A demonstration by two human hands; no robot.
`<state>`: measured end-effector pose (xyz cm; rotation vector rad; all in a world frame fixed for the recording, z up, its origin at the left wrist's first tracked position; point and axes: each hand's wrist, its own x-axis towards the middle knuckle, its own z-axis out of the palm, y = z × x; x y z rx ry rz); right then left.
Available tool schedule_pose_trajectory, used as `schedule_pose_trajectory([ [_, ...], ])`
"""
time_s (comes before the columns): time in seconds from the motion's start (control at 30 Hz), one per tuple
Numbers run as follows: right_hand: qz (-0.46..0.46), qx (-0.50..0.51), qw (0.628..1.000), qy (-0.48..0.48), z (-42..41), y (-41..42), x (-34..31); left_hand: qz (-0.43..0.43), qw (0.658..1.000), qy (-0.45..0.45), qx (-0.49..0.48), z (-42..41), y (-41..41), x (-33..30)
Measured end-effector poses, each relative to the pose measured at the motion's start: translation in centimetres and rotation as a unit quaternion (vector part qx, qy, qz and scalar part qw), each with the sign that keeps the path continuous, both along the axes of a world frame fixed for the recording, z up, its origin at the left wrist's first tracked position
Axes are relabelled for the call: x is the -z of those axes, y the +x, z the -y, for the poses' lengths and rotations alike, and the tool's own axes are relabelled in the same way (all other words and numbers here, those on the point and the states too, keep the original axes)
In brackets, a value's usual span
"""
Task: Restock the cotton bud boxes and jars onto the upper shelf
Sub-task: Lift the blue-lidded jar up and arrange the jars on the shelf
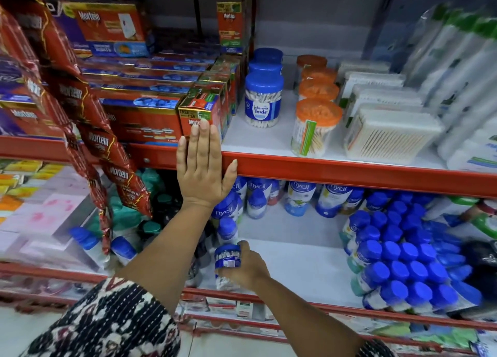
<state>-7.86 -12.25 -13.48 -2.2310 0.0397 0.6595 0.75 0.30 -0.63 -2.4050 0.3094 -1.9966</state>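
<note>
On the upper shelf (pixel 349 168) stand blue-lidded cotton bud jars (pixel 263 101) in a row going back, orange-lidded jars (pixel 314 128) beside them, and clear cotton bud boxes (pixel 387 136) to the right. My left hand (pixel 201 168) is flat and open, with its fingers against the shelf's red front edge and a Mortein box (pixel 201 112). My right hand (pixel 244 265) is down at the lower shelf (pixel 295 265), gripping a blue-lidded cotton bud jar (pixel 227 260) that lies tilted on its side.
Mortein boxes fill the upper shelf's left half, and red Mortein sachet strips (pixel 88 130) hang in front at the left. White bottles (pixel 462 87) crowd the far right. Blue-capped Nycil bottles (pixel 398 254) stand and lie on the lower shelf's back and right.
</note>
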Motion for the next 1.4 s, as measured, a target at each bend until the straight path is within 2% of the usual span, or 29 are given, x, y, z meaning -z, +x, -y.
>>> schedule_pose_trajectory([
  [0.13, -0.048, 0.131, 0.980, 0.140, 1.8, -0.2, 0.0, -0.002, 1.000, 0.003, -0.004, 0.0, 0.0, 0.1],
  [0.2, -0.093, 0.210, 0.943, 0.242, 3.5, -0.8, -0.8, -0.004, 1.000, 0.004, -0.006, -0.1, 0.0, 0.0],
  [0.27, -0.137, 0.236, 0.905, 0.327, 5.7, -1.4, -2.0, -0.003, 1.000, 0.004, -0.006, 0.0, -0.1, 0.0],
  [0.4, -0.178, 0.247, 0.820, 0.484, 10.2, -3.3, -4.2, -0.001, 1.000, 0.003, -0.002, 0.0, -0.1, 0.0],
  [0.53, -0.155, 0.260, 0.729, 0.614, 13.4, -4.8, -6.0, 0.000, 1.000, -0.004, -0.009, 0.1, -0.2, 0.0],
  [0.67, -0.128, 0.203, 0.636, 0.734, 15.0, -5.4, -8.1, -0.004, 1.000, -0.013, -0.008, 0.0, -0.3, 0.1],
  [0.77, -0.109, 0.131, 0.596, 0.785, 15.3, -5.7, -9.9, -0.007, 1.000, -0.012, -0.010, 0.1, -0.3, 0.1],
  [0.93, -0.052, 0.124, 0.635, 0.761, 15.7, -6.0, -12.6, -0.010, 1.000, -0.013, -0.013, 0.3, -0.6, 0.0],
  [1.03, 0.003, 0.120, 0.682, 0.721, 15.3, -5.9, -15.6, -0.012, 1.000, -0.012, -0.011, 0.3, -0.7, 0.0],
  [1.2, 0.143, 0.088, 0.778, 0.606, 13.3, -3.9, -22.7, -0.003, 1.000, -0.010, -0.007, 0.4, -0.6, -0.1],
  [1.33, 0.286, 0.109, 0.827, 0.471, 10.8, -1.4, -27.1, -0.001, 1.000, -0.009, 0.003, 0.4, -0.6, -0.2],
  [1.4, 0.363, 0.131, 0.837, 0.389, 8.9, -0.3, -28.6, 0.002, 1.000, -0.008, 0.001, 0.4, -0.5, -0.2],
])
